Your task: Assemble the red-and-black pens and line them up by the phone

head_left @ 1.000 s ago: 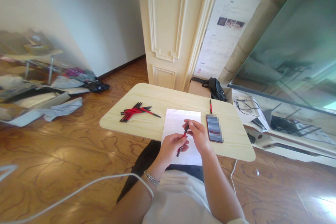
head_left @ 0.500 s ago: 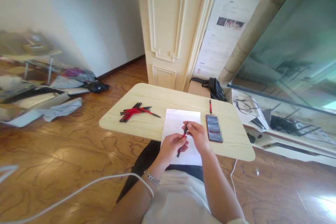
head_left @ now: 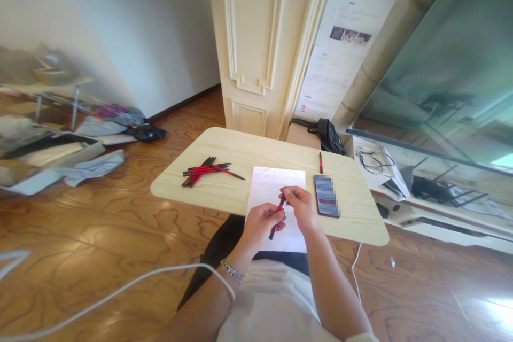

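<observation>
Between my two hands is a red and black pen [head_left: 279, 207], tilted, above a white sheet of paper [head_left: 276, 179]. My left hand [head_left: 262, 224] is closed around the pen's lower barrel. With thumb and fingers, my right hand [head_left: 298, 204] pinches its upper black end. Several more red and black pens [head_left: 206, 171] lie in a crossed pile left of the paper. A single pen [head_left: 321, 162] lies apart at the right, just beyond a phone [head_left: 326, 196].
The small wooden table [head_left: 232, 141] has rounded corners. A white cable [head_left: 132, 283] crosses my left forearm. Behind the table sits a black bag [head_left: 329, 136]; a low white cabinet [head_left: 436, 230] stands to the right. Boxes and bags [head_left: 80, 144] litter the floor at left.
Both hands keep the same grip on the pen, with only a very slight shift. The pile, the single pen and the phone stay in place.
</observation>
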A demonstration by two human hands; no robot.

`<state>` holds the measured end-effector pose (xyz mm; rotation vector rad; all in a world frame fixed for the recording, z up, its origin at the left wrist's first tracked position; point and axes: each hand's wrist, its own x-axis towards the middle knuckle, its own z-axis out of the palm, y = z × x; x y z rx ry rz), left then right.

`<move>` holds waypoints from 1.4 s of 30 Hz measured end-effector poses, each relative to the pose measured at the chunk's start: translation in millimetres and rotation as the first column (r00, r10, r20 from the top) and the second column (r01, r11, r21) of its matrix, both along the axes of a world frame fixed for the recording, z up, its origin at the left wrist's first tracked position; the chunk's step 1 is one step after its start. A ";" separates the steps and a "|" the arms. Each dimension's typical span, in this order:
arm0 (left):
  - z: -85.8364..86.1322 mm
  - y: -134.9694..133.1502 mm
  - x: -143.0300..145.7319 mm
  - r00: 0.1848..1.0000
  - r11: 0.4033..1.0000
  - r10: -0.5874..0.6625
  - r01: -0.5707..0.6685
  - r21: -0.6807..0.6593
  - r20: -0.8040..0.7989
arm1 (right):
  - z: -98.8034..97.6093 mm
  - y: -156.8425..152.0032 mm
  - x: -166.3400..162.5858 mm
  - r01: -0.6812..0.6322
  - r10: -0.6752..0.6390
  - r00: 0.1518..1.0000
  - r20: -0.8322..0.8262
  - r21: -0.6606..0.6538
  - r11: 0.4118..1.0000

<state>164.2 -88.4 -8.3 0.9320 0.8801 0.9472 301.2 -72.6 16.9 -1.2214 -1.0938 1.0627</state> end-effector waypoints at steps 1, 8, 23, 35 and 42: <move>-1.8 -0.2 0.4 1.000 1.000 0.012 -0.012 0.016 -0.018 | -2.1 0.5 -0.4 0.020 -0.020 1.000 0.014 0.008 1.000; -8.6 -1.3 0.7 0.985 0.992 0.084 -0.069 0.104 -0.152 | -20.9 3.5 -2.6 0.166 -0.170 0.971 0.166 0.038 0.985; 17.8 14.6 -0.4 0.964 0.973 0.184 -0.205 0.101 0.192 | -17.3 -24.9 1.8 0.011 -0.017 0.991 0.132 0.049 0.999; 8.4 13.0 7.7 0.986 0.982 0.077 -0.100 0.160 0.147 | -7.0 -6.2 -13.0 0.165 -0.123 0.626 -0.770 -0.023 0.986; -12.7 27.3 -14.2 0.983 0.956 0.153 -0.123 0.266 -0.097 | 0.3 24.4 36.3 0.086 -0.006 0.528 -0.849 0.046 0.995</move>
